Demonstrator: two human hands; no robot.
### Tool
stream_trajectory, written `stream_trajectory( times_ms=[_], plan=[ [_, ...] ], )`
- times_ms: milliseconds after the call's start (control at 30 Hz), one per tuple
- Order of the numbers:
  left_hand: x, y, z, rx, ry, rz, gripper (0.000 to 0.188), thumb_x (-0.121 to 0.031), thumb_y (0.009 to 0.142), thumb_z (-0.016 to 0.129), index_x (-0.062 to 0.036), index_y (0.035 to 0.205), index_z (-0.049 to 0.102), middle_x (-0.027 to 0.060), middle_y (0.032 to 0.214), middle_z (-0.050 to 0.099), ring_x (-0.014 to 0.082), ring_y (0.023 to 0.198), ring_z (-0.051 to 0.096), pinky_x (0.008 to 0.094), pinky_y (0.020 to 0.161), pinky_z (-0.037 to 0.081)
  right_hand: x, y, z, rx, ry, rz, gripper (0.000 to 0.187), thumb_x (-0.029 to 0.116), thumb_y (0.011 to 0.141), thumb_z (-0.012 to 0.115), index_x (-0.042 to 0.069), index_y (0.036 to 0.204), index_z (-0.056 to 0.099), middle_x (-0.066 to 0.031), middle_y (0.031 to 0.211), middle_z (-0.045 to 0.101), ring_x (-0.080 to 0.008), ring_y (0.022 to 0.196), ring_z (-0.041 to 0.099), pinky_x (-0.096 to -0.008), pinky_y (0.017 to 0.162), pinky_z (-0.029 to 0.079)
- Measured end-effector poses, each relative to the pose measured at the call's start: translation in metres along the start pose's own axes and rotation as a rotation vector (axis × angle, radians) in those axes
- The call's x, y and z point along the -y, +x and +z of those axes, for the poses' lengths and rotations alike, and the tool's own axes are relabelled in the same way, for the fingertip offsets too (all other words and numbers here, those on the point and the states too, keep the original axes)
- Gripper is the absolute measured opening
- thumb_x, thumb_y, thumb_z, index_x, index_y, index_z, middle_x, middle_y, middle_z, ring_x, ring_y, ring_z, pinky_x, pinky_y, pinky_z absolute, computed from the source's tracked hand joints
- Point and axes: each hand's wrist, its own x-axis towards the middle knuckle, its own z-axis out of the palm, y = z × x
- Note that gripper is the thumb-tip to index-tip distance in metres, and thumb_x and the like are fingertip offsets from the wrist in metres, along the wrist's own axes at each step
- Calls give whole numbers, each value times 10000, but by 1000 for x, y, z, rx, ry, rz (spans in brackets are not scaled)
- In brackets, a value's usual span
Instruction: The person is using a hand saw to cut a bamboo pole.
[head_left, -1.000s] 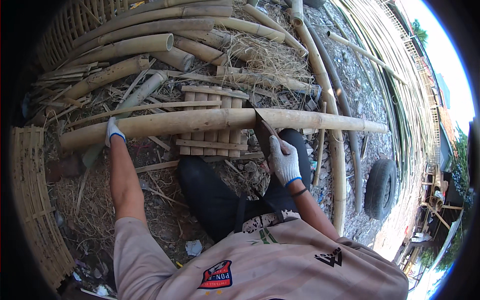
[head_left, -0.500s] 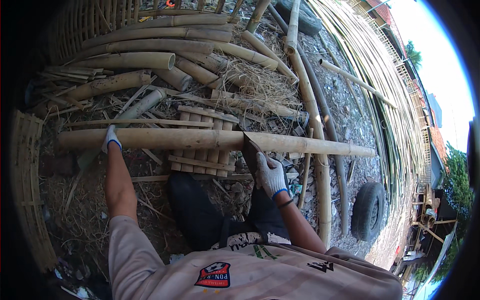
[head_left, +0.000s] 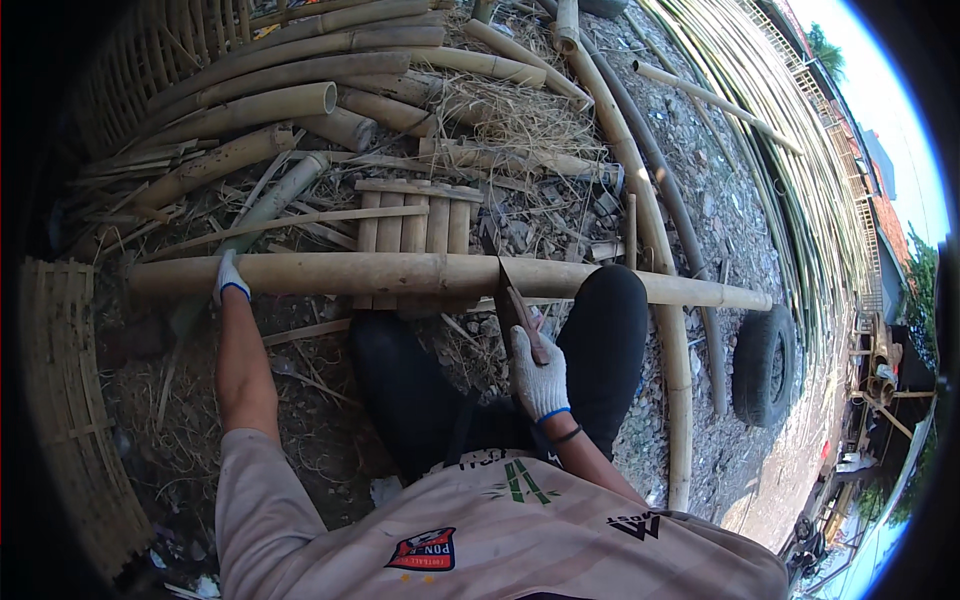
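A long, thick bamboo pole (head_left: 370, 273) lies crosswise in front of me, resting over a low bamboo-slat stand (head_left: 412, 232). My left hand (head_left: 230, 278), in a white knit glove with a blue cuff, is wrapped round the pole near its left end. In my gloved right hand (head_left: 541, 383) is the handle of a handsaw (head_left: 515, 308). Its blade crosses the pole right of the middle, beside a node. How deep the blade sits in the bamboo cannot be seen. My right knee (head_left: 612, 300) rises over the pole to the right of the saw.
Cut bamboo lengths (head_left: 300, 75) are piled at the far left, by dry straw (head_left: 520, 120). A slatted bamboo panel (head_left: 65, 390) stands at the left. Long poles (head_left: 635, 170) run along the rubble at right, near a tyre (head_left: 763, 365). Many thin poles (head_left: 800, 220) lie beyond.
My right hand has drawn the saw back toward my body. My right knee has come up against the pole. The left hand keeps its hold, and the whole view has shifted slightly.
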Motion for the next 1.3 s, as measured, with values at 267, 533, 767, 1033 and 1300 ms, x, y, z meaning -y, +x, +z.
stream_trajectory(
  times_ms=[267,533,767,1033,1300],
  plan=[
    [14,-25,42,29,243,-167,1073,-482,676,890,70,1439,377,181,1365,555,272,1145,614,467,931,554,2,7,-4,-32,15,65,405,365,1034,610,-22,919,645,-137,688,578,-202,632,484,-381,633,459],
    [2,19,35,-71,114,-9,1055,-509,683,874,86,1416,405,175,1359,563,265,1096,630,444,922,550,19,-6,-7,-1,98,138,324,380,1038,618,67,955,635,37,655,548,-51,522,514,-237,469,404],
    [7,10,28,19,64,-27,973,-478,712,858,90,1380,435,174,1233,639,267,999,670,430,883,563,69,-30,-33,42,3,192,294,331,1042,614,60,926,608,1,634,568,-83,468,537,-247,421,417],
    [-18,20,11,-47,18,-26,951,-466,717,871,84,1372,454,174,1281,629,264,1037,666,433,898,566,77,24,-10,67,180,290,347,379,1039,608,58,910,600,4,608,536,-93,452,511,-249,420,404],
    [-6,17,21,-49,102,-66,993,-481,722,871,89,1401,423,183,1308,614,257,1060,654,422,911,562,120,-39,-46,52,258,489,337,388,1048,599,116,853,555,48,571,432,-78,402,389,-245,381,339]
  ],
)
